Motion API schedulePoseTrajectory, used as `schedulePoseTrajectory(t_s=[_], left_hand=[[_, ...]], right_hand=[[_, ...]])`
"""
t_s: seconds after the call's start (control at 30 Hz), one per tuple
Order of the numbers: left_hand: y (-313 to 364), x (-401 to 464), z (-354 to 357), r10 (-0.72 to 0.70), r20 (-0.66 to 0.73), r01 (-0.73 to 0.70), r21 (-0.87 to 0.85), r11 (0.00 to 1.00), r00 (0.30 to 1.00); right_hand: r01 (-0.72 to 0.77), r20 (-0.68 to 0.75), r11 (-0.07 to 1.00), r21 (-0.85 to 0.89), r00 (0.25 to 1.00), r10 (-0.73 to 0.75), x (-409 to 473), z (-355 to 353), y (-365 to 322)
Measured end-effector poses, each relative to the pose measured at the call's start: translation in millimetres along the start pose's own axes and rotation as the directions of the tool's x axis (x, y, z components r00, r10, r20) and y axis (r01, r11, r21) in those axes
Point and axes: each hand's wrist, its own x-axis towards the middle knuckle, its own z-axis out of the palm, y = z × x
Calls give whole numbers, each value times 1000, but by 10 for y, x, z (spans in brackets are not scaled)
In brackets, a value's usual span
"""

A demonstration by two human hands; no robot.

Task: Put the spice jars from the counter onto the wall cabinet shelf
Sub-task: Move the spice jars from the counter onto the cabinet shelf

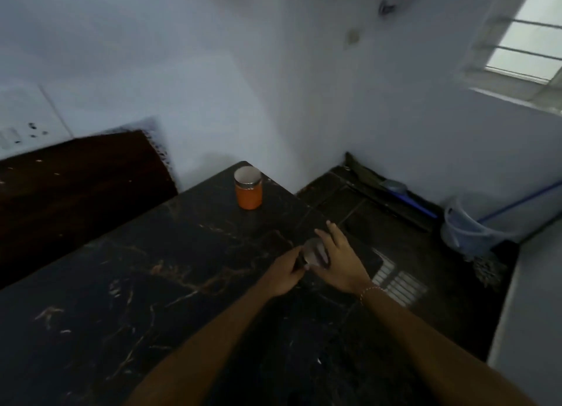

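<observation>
An orange spice jar (248, 192) with a silver lid stands upright near the far corner of the black marble counter (121, 284). Both my hands meet over the counter's right edge around a second, dark jar with a silver lid (314, 255). My left hand (284, 273) grips its lower body. My right hand (337, 258) lies over its lid side, fingers spread. The jar is blurred and mostly hidden by the hands. The wall cabinet shelf is out of view.
A dark wooden board (76, 190) leans against the wall at the left, below a wall socket (21, 132). On the dark floor to the right are a pale plastic bin (465, 229), a blue-handled mop (517, 202) and a floor drain grate (398, 279). A barred window (529, 31) is upper right.
</observation>
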Motion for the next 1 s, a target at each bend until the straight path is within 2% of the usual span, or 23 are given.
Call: schedulePoseTrajectory(t_s=[0.1, 0.27, 0.4, 0.5, 0.6, 0.67, 0.73, 0.8, 0.83, 0.9, 0.97, 1.0], left_hand=[[-55, 18, 142, -63, 78, 67, -55, 996, 995], [-84, 94, 220, -75, 10, 76, -141, 987, 997], [-81, 141, 94, -154, -181, 102, -268, 958, 971], [26, 167, -110, -246, -345, 120, -349, 930, 906], [72, 151, -460, -214, -416, 15, -430, 902, 884], [111, 70, -764, -214, -341, -5, -541, 841, 915], [163, -34, -1035, -170, -269, -69, -696, 715, 948], [207, -119, -1255, -161, -267, -133, -814, 566, 950], [224, -163, -1347, -166, -276, -156, -844, 513, 947], [254, -214, -1512, -169, -310, -191, -846, 498, 936], [318, -259, -1632, -200, -389, -221, -799, 559, 899], [361, -275, -1660, -241, -452, -232, -763, 604, 859]], right_hand=[[-100, 139, 992, 76, 986, 89, -97, 71, 165], [-142, 67, 973, 181, 989, 131, -29, 176, 116], [-172, -47, 940, 293, 980, 194, 154, 167, -133], [-154, -152, 916, 371, 963, 224, 355, 101, -439], [-43, -168, 859, 510, 974, 149, 526, -31, -712], [16, -78, 719, 695, 996, 53, 590, -128, -821], [-29, 65, 581, 813, 997, -42, 641, -210, -905], [-96, 187, 529, 843, 975, -120, 728, -244, -1006], [-94, 200, 512, 854, 967, -155, 776, -246, -1082], [-49, 152, 507, 861, 975, -165, 888, -219, -1261], [30, 31, 540, 841, 994, -103, 977, -175, -1467], [80, -58, 578, 812, 997, -56, 1018, -151, -1562]])
